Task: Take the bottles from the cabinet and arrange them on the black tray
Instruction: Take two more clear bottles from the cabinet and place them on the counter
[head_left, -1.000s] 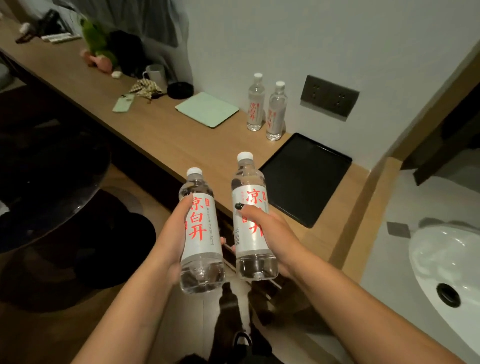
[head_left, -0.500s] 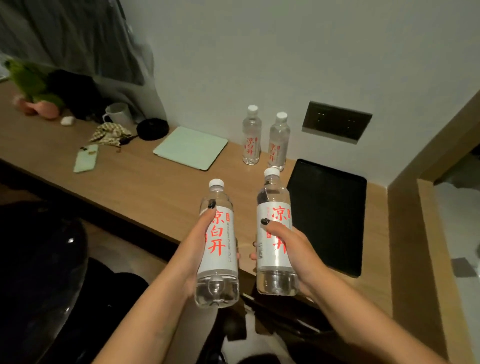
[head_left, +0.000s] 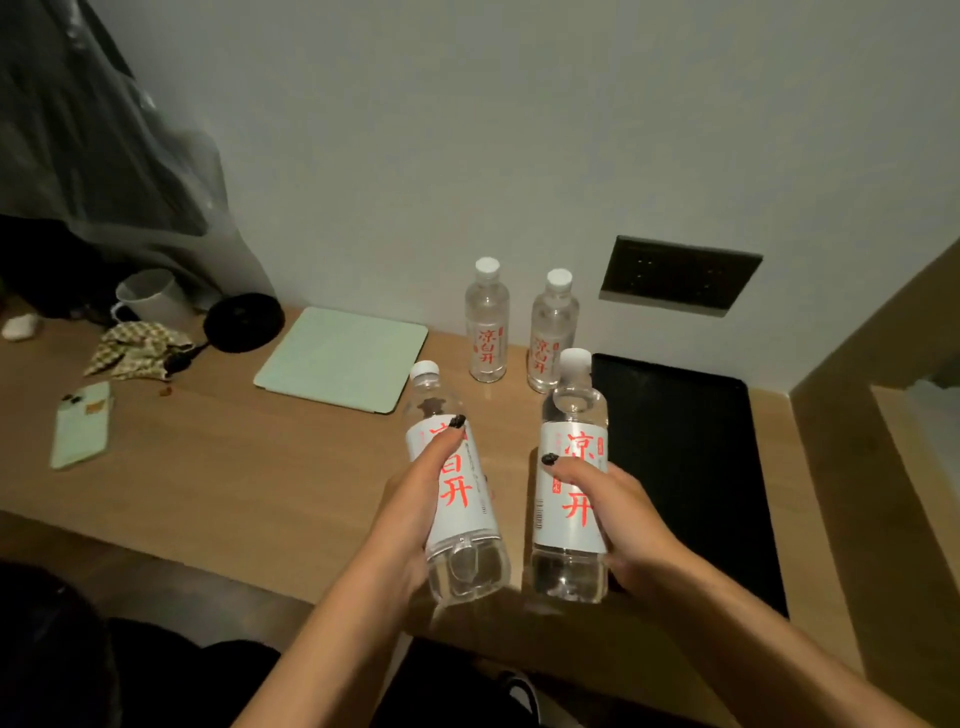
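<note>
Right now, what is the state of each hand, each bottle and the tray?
Left hand: grips the left held bottle, tilted.
Right hand: grips the right held bottle, upright.
Two standing bottles: capped, upright on the desk.
Black tray: no bottle on it.

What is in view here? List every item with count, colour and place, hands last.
held bottles: 2, clear with white labels and red print, one in each hand
standing bottles: 2, clear, white caps, on the desk by the wall
black tray: 1, black, right end of desk
pad: 1, pale green, flat on the desk
phone: 1, pale green, left on desk
mug: 1, white, far left
round object: 1, black, beside the mug
wall panel: 1, dark, above tray
left hand: grips one bottle
right hand: grips the other
</note>
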